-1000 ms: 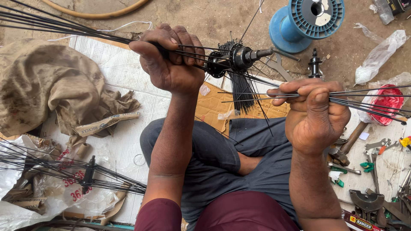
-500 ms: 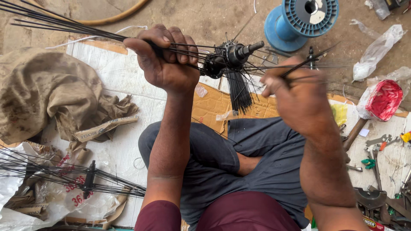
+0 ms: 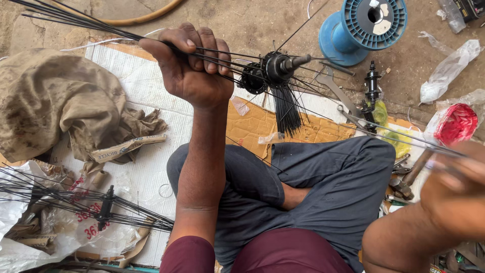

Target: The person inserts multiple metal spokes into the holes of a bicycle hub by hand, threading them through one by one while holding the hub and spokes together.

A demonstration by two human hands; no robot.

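Dusty ground behind, left hand [image 3: 194, 68] fisted around spokes [image 3: 76, 20] of hub [image 3: 275, 68], right hand [image 3: 454, 189] blurred, grip unclear

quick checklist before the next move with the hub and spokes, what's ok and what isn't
1. Left hand closed round the spoke bundle: ok.
2. Hub held up off the lap, axle end showing: ok.
3. Loose spokes hanging from the hub, free of the trousers: ok.
4. Right hand grip on the long spokes: cannot tell, blurred.
5. Spanner within sight on the ground: ok.
6. Spokes seated in the hub flange holes: cannot tell, too small.
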